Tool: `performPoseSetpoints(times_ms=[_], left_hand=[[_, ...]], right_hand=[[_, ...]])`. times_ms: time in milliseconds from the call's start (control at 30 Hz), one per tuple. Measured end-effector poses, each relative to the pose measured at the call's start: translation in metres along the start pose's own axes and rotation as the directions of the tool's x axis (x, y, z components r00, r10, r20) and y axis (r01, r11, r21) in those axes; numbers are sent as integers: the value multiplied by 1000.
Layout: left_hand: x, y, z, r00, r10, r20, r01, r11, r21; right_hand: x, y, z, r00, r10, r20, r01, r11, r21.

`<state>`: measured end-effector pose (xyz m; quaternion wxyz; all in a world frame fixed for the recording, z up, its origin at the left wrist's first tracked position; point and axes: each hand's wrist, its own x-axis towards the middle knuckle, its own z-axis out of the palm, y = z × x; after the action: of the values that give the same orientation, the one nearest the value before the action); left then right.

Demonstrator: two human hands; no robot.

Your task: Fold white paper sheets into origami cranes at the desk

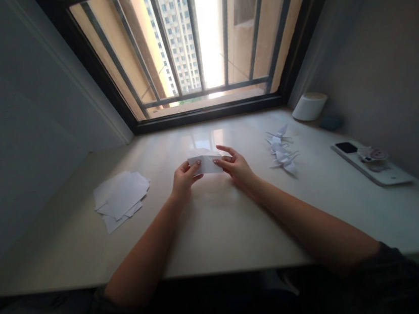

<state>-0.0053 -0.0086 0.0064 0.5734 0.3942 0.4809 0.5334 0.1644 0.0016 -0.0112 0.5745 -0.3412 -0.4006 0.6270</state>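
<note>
A folded sheet of white paper [207, 164], shaped like a rectangle with a crease down its middle, is held up over the pale tabletop [225, 226]. My left hand [185, 179] pinches its left end, thumb on the near face. At the right end my right hand [236, 164] grips the sheet between thumb and fingers, its index finger raised off the paper. To the left lies a loose pile of white paper sheets [122, 195]. Several folded paper cranes [280, 151] stand in a row to the right of my right hand.
A phone [370, 162] with a round grip on its case lies at the far right. Behind it stand a white cylindrical object [309, 106] and a small dark blue object [330, 122] by the wall. The barred window [207, 111] rises along the table's back edge.
</note>
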Motion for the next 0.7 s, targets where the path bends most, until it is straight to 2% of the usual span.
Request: performPoseSetpoints(times_ms=[267,467,567,700], left_hand=[[-1,-1,1,1000,-25,4,25,999,-35],[1,-2,3,997,-70,28,73,993,-92],[2,-2,2,998,-47,33,50,994,-97],[2,-2,-1,999,38,-30,-39,998,-56]], right_hand=[[-4,-2,3,995,-70,67,77,991,-107],[-6,-3,4,992,-79,100,90,989,-114],[-6,-3,4,992,-82,94,94,986,-135],[-6,-2,4,993,-85,82,96,986,-138]])
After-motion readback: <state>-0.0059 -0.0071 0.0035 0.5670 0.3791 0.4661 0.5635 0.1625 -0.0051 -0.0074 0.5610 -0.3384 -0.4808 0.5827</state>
